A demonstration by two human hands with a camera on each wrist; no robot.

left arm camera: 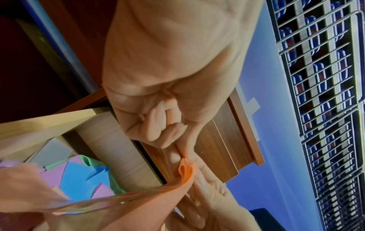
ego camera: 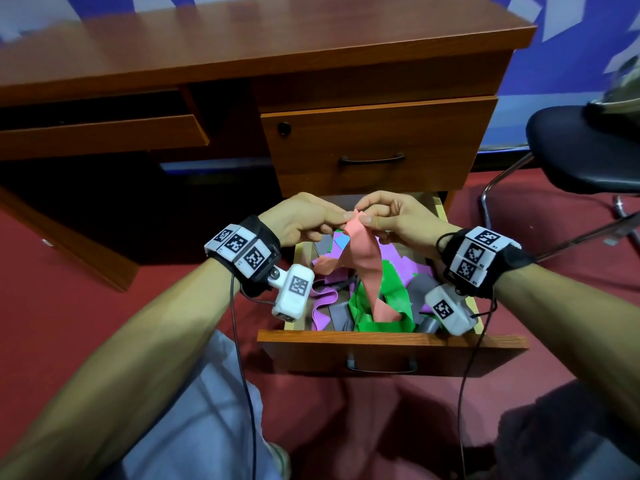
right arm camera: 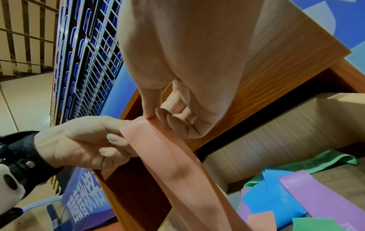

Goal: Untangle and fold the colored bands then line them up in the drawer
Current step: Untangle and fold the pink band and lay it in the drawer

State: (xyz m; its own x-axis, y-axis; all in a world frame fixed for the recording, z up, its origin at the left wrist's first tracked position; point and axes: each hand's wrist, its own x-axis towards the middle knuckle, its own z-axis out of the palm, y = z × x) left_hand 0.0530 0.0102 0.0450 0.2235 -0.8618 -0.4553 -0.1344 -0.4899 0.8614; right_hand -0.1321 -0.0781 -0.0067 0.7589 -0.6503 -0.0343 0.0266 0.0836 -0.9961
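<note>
At centre frame, above the open drawer (ego camera: 391,341), the left hand (ego camera: 298,220) and right hand (ego camera: 394,220) each pinch the top of the salmon band (ego camera: 363,261), lifting it so its length hangs free of the green band (ego camera: 391,299) and purple band (ego camera: 323,306) tangled below.

Tangled bands (ego camera: 367,292) fill drawer (ego camera: 391,344); floor beside open.

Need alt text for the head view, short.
Both hands, left hand and right hand, pinch the top of a salmon-pink band held over an open desk drawer. Its lower end hangs into a tangle of green bands, purple bands and grey ones.
</note>
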